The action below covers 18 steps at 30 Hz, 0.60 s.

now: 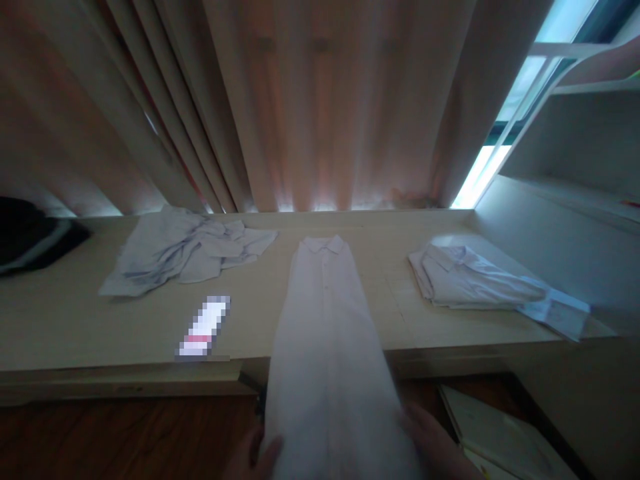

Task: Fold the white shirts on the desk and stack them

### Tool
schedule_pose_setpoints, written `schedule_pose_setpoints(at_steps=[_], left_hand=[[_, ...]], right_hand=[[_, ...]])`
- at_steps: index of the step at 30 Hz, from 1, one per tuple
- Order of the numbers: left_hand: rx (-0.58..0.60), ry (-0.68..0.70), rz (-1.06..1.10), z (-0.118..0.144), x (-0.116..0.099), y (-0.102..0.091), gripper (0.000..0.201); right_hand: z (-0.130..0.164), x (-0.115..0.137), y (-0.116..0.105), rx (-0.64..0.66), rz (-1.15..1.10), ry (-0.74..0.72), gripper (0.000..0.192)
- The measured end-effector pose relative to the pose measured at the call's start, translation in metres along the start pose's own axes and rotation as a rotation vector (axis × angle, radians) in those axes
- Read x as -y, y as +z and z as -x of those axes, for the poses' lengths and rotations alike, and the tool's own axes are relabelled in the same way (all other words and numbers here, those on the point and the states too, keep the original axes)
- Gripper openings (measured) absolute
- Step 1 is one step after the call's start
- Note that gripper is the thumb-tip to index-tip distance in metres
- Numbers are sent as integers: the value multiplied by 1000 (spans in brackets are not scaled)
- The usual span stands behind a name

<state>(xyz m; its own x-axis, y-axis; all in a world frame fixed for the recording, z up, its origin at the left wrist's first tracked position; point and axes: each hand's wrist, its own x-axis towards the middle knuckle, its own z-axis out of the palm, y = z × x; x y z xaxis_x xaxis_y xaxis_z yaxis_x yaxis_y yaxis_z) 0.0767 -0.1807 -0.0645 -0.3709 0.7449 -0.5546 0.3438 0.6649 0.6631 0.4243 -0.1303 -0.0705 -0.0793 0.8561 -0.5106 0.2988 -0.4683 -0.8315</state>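
Observation:
A white collared shirt (325, 333) lies front up in a long narrow shape, its sides tucked under. The collar rests on the pale desktop, while the lower part comes over the desk's front edge toward me. At the lower left edge of the shirt, my left hand (256, 455) grips the cloth, thumb on top. My right hand (431, 435), somewhat blurred, holds the opposite edge; its fingers are partly hidden. To the left is a crumpled heap of white cloth (185, 250). Folded white shirts (465, 273) are stacked at the right.
The desk (245, 327) runs along a curtain (345, 113). A lit, pixelated rectangle (205, 327) lies left of the shirt. A dark item (35, 237) sits far left. A clear packet (560, 310) pokes out beneath the stack. Shelving (560, 160) rises at right; a pale panel (500, 427) is below.

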Motion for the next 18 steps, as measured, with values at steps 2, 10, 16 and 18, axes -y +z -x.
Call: schedule_pose_setpoints(at_steps=[2,10,16,18], left_hand=[[-9,32,-28,5,-7,6,43],[-21,63,42,10,-7,-3,35],[7,46,113,1,-4,-14,35],[20,55,160,3,-8,-18,34]], right_hand=[[3,12,7,105,-10,-67,55],[-1,15,11,158,59,-113,60],[6,11,10,81,-31,-84,60],[9,11,8,37,-43,-53,65]])
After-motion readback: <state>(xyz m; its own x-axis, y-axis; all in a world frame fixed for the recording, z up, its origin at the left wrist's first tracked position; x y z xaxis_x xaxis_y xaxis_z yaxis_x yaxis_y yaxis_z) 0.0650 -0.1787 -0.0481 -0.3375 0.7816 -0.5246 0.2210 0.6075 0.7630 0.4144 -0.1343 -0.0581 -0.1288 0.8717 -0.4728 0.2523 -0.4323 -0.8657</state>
